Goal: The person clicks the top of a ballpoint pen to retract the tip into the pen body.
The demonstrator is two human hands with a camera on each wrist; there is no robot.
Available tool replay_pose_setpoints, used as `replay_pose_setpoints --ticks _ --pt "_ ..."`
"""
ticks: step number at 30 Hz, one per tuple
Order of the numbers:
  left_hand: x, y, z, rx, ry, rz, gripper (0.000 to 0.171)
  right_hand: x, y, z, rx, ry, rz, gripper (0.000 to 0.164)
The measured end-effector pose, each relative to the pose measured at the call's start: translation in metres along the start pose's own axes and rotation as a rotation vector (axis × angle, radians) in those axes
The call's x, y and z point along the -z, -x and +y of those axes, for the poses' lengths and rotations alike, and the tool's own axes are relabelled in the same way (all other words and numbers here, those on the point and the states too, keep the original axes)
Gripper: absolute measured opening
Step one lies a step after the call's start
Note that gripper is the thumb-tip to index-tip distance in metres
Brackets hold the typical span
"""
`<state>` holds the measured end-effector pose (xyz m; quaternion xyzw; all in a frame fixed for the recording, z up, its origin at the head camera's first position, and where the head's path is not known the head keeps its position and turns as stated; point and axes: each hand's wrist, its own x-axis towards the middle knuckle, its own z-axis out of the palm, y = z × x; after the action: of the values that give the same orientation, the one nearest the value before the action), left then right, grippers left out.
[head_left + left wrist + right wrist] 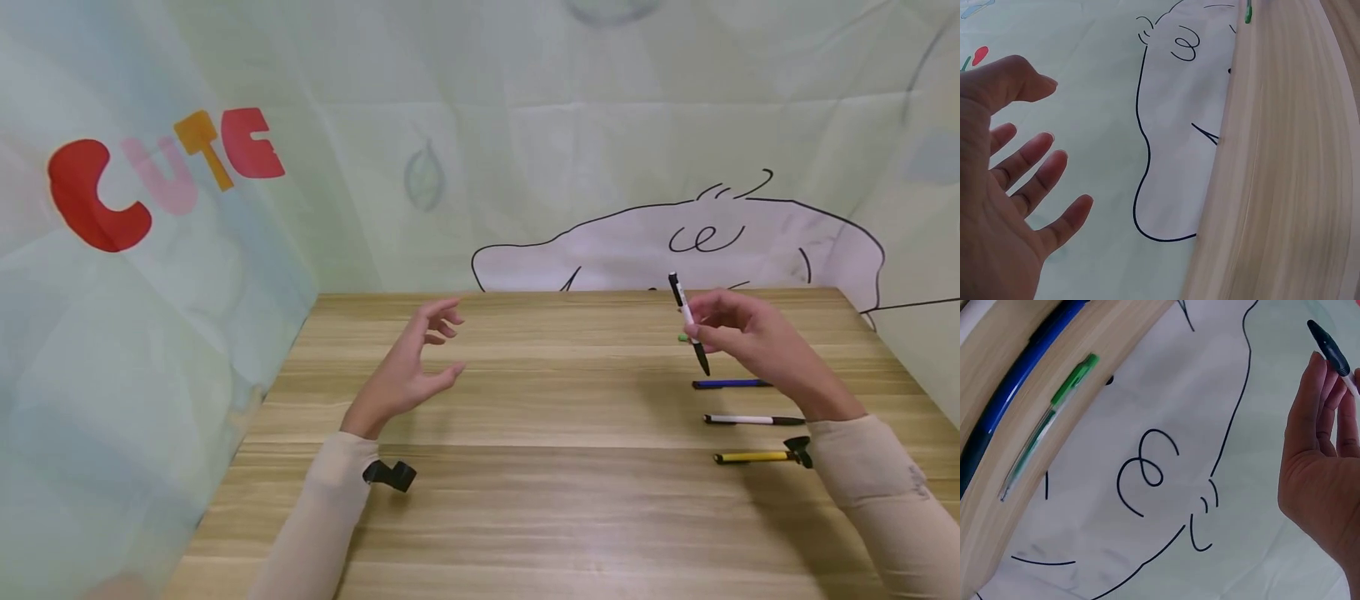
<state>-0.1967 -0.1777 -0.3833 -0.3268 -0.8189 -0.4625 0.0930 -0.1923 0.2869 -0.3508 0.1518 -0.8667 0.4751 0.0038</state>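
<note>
Three slim, straight pens lie roughly parallel on the wood-grained worktop [555,517] in the head view: a blue pen [731,384], white pen [742,419] and yellow pen [753,457]. Above the worktop, the right hand [757,337] pinches a tilted black-and-white pen [686,310]; the left hand [411,367] hovers, thumb apart. Left wrist view: its fingers spread, softly bent, before a smooth backdrop [1097,262] with a rounded, black-lined cartoon [1175,162]. Right wrist view: the pinched pen's black end juts past the fingertips; a clear-barrelled green pen [1072,381] lies near the glossy blue one.

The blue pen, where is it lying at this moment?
In the head view, the blue pen lies on the table's right side, between the green pen and the lying white pen, below the pen that the right hand holds.
</note>
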Motion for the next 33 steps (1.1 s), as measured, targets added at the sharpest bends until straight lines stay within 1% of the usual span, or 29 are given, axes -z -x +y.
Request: replay_pose_setpoints --ticks 5,10,13,16,20,25,27,31,33 --pt "0.003 0.004 0.002 0.024 -0.004 0.003 0.088 0.007 0.001 0.008 -0.021 0.065 -0.024 0.022" --pt "0.008 0.007 0.020 0.030 -0.009 0.000 0.081 0.012 0.002 0.017 -0.024 0.139 -0.053 0.022" --pt "0.010 0.008 0.029 0.027 -0.012 -0.003 0.077 0.015 0.002 0.024 -0.010 0.178 -0.059 0.022" --pt "0.011 0.009 0.029 0.027 -0.017 -0.002 0.076 0.017 0.001 0.030 0.012 0.208 -0.057 0.022" --pt "0.011 0.009 0.027 0.028 -0.017 -0.003 0.076 0.021 0.000 0.037 0.055 0.217 -0.051 0.021" --pt "0.010 0.010 0.026 0.026 -0.009 -0.006 0.077 0.027 -0.002 0.046 0.117 0.235 -0.077 0.025" --pt "0.010 0.010 0.026 0.024 -0.003 -0.007 0.079 0.030 -0.002 0.049 0.119 0.252 -0.088 0.026" --pt "0.009 0.010 0.024 0.021 -0.001 -0.009 0.079 0.033 -0.001 0.053 0.094 0.279 -0.096 0.022" --pt "0.009 0.011 0.023 0.020 -0.005 -0.009 0.079 0.034 -0.001 0.056 0.102 0.288 -0.098 0.021"
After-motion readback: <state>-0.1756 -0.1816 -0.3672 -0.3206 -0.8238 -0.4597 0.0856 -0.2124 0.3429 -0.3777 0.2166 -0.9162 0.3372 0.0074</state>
